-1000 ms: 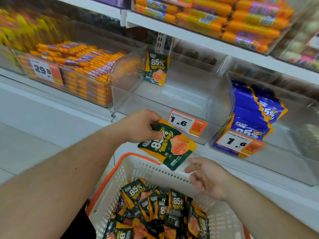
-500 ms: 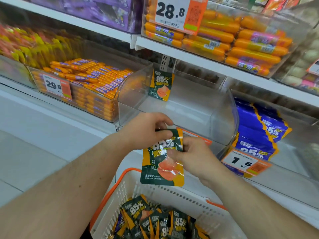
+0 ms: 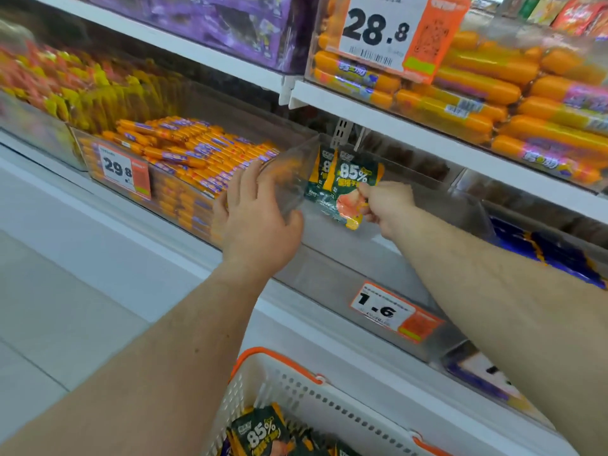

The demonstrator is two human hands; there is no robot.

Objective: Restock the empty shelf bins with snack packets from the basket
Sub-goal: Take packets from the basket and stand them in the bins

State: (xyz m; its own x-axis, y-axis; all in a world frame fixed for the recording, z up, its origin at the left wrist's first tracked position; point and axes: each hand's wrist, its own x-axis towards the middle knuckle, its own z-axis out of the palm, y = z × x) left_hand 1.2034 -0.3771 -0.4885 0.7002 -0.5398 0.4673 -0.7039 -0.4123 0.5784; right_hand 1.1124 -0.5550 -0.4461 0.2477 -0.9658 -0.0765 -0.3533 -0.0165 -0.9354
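Packet goes up into the clear bin

Half a second ago both my hands held the green packet (image 3: 348,195) low above the basket (image 3: 297,388); now my right hand (image 3: 383,205) alone pinches it inside the clear bin (image 3: 329,278), just beside the packet already standing there (image 3: 320,174), while my left hand (image 3: 255,213) has let go and hovers with fingers spread at the bin's left wall.

On the upper shelf, fat orange sausages (image 3: 493,93) fill a clear bin behind a price tag reading 28.8 (image 3: 388,31), with purple packets (image 3: 214,24) to their left. Below, thin orange sausage sticks (image 3: 197,149) are stacked behind a 29.8 tag (image 3: 123,169). Blue packets (image 3: 559,255) sit at far right, red-and-yellow packets (image 3: 65,90) at far left.
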